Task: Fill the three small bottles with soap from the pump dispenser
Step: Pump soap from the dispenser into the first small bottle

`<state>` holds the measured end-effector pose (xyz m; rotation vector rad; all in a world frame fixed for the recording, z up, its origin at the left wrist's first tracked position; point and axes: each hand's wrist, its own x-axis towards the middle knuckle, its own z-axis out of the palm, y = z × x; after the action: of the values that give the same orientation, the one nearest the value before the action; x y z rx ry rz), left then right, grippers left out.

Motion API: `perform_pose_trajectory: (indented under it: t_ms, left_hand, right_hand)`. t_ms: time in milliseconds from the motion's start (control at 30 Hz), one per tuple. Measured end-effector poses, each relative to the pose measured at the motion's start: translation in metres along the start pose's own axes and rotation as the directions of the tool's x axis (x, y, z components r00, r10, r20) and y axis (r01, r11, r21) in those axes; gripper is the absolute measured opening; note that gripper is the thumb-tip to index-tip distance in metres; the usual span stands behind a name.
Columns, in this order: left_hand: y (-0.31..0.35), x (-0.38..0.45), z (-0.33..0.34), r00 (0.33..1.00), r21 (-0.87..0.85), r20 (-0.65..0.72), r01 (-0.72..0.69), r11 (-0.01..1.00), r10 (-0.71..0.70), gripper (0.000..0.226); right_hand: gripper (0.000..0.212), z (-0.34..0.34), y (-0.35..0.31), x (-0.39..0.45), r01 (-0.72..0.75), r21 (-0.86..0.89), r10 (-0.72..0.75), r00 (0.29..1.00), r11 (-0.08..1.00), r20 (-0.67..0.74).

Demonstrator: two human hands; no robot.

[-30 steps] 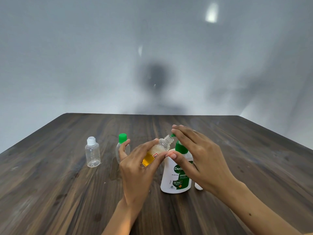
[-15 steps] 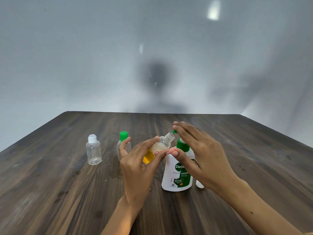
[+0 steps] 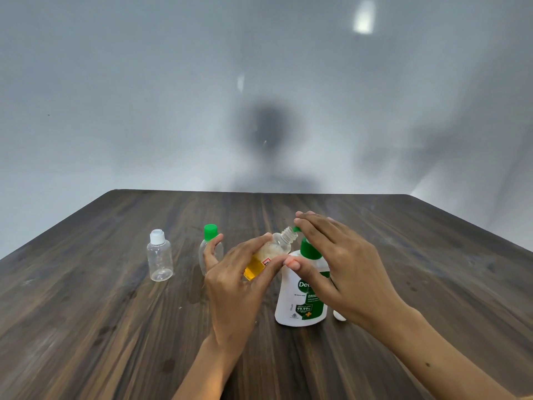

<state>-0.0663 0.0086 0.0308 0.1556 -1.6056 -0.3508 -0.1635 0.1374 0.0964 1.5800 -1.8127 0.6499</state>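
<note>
My left hand (image 3: 233, 287) grips a small clear bottle (image 3: 271, 252), tilted, with amber soap in its lower part and its open neck right at the green spout. The white pump dispenser (image 3: 301, 298) with a green pump stands on the table just right of that hand. My right hand (image 3: 340, 264) lies over the pump head with fingers straight, pressing on it. A small bottle with a green cap (image 3: 210, 243) stands behind my left hand, partly hidden. An empty clear bottle with a white cap (image 3: 159, 255) stands further left.
All of this sits on a dark wooden table (image 3: 86, 327). A small white cap (image 3: 339, 315) lies on the table right of the dispenser, half hidden by my right wrist. A plain grey wall rises behind the far edge.
The pump head and my right hand have risen slightly. My left hand keeps the tilted bottle at the spout. The other bottles have not moved.
</note>
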Motion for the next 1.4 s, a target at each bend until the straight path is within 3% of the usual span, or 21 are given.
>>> perform_pose_trajectory:
  t_ms: [1400]
  left_hand:
    - [0.0040,0.0013,-0.0018,1.000,0.034,0.012,0.022,0.999,-0.022,0.038]
  right_hand:
    - [0.073,-0.0042,0.0017,0.0042,-0.006,0.016,0.006,1.000,1.000,-0.011]
